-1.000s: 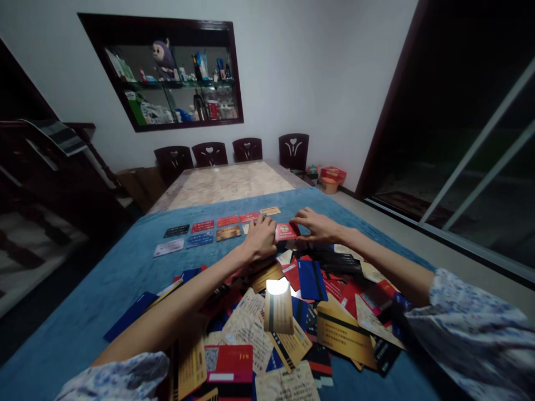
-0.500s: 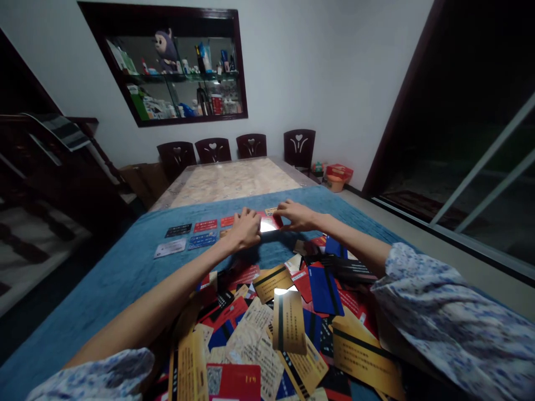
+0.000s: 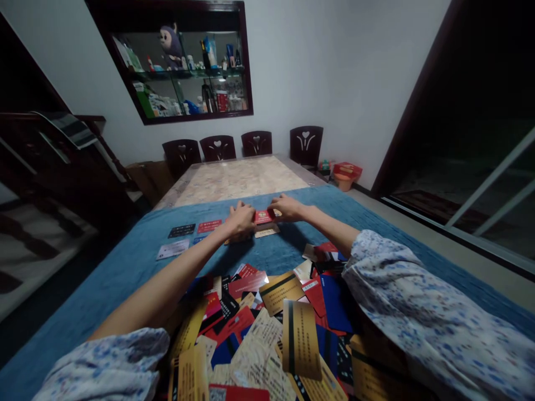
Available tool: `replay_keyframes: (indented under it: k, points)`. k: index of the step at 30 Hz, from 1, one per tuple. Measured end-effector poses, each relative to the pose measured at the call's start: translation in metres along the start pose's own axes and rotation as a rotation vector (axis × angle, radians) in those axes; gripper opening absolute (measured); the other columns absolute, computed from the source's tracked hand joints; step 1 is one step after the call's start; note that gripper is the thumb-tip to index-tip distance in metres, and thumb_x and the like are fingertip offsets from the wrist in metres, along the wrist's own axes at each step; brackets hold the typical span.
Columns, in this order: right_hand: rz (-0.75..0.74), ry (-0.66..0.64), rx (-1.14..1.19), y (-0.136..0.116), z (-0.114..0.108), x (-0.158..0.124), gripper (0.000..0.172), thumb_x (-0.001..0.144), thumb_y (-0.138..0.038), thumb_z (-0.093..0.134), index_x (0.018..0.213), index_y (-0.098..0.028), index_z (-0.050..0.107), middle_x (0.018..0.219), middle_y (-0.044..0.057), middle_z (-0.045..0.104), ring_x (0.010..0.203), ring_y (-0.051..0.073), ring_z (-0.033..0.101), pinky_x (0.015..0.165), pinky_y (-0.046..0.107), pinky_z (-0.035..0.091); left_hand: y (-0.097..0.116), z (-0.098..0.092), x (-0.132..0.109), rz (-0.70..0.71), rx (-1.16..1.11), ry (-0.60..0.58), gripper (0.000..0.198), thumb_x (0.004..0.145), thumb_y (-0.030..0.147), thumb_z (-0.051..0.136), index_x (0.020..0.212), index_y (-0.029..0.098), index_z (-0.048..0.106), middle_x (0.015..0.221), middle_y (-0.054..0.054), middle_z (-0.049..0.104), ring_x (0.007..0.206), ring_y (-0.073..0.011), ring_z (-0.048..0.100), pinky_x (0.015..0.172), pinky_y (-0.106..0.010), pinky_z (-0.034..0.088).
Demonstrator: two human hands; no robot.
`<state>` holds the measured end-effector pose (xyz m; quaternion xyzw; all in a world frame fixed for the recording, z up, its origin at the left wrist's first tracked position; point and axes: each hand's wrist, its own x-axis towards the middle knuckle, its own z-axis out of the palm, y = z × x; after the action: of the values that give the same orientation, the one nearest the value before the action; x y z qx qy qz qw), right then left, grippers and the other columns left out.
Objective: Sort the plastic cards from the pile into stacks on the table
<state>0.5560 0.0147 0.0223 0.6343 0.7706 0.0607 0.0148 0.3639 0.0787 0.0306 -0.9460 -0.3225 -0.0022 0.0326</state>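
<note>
Left hand, right hand grip red card; laid-out cards just beside.

Dark chairs, wall cabinet, plush toy

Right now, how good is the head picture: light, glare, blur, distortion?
Head view: dim overall, corners darkest; the wide lens bows the dark door frame; the floral right sleeve is soft with blur; the left hand and right hand holding the small red card are legible; no harsh glare on the gold striped cards.
</note>
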Motion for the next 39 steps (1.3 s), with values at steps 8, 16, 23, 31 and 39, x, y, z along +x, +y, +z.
replay_keyframes:
  k: [8,16,23,31,39]
  points:
    - [0.009,-0.050,0.005,0.007,0.015,0.020,0.040,0.086,-0.039,0.067,0.123,-0.023,0.069,0.125,0.012,0.066,0.108,0.028,0.059,0.091,0.035,0.037,-0.007,0.011,0.022,-0.048,-0.014,-0.079,0.031,0.076,0.025,0.059,0.104,0.018,0.070,0.119,-0.015,0.067,0.123,-0.0375,0.042,0.094,-0.053,0.041]
    - [0.024,-0.072,-0.012,0.011,0.022,0.029,0.041,0.087,-0.041,0.065,0.124,-0.025,0.069,0.126,0.011,0.066,0.110,0.029,0.058,0.087,0.034,0.038,-0.015,0.023,0.036,-0.069,-0.044,-0.090,0.029,0.073,0.026,0.059,0.100,0.020,0.070,0.112,-0.012,0.068,0.122,-0.0368,0.042,0.096,-0.054,0.040]
    - [0.045,-0.087,-0.012,0.014,0.026,0.032,0.041,0.086,-0.042,0.064,0.124,-0.029,0.069,0.126,0.009,0.068,0.112,0.029,0.057,0.084,0.032,0.040,-0.017,0.026,0.043,-0.078,-0.040,-0.123,0.024,0.076,0.027,0.061,0.097,0.021,0.070,0.114,-0.012,0.068,0.126,-0.0362,0.040,0.097,-0.054,0.041]
    - [0.030,-0.117,-0.020,0.012,0.025,0.039,0.036,0.084,-0.037,0.066,0.118,-0.027,0.073,0.119,0.009,0.072,0.107,0.027,0.063,0.089,0.033,0.042,-0.017,0.026,0.043,-0.076,-0.039,-0.132,0.022,0.077,0.027,0.063,0.097,0.021,0.070,0.121,-0.012,0.066,0.127,-0.0363,0.040,0.099,-0.056,0.040]
    - [0.044,-0.142,-0.023,0.008,0.023,0.041,0.036,0.083,-0.032,0.063,0.116,-0.025,0.074,0.116,0.010,0.073,0.107,0.028,0.063,0.091,0.034,0.043,-0.017,0.024,0.043,-0.048,-0.041,-0.138,0.025,0.076,0.025,0.063,0.099,0.021,0.073,0.118,-0.013,0.067,0.127,-0.0385,0.041,0.099,-0.059,0.039]
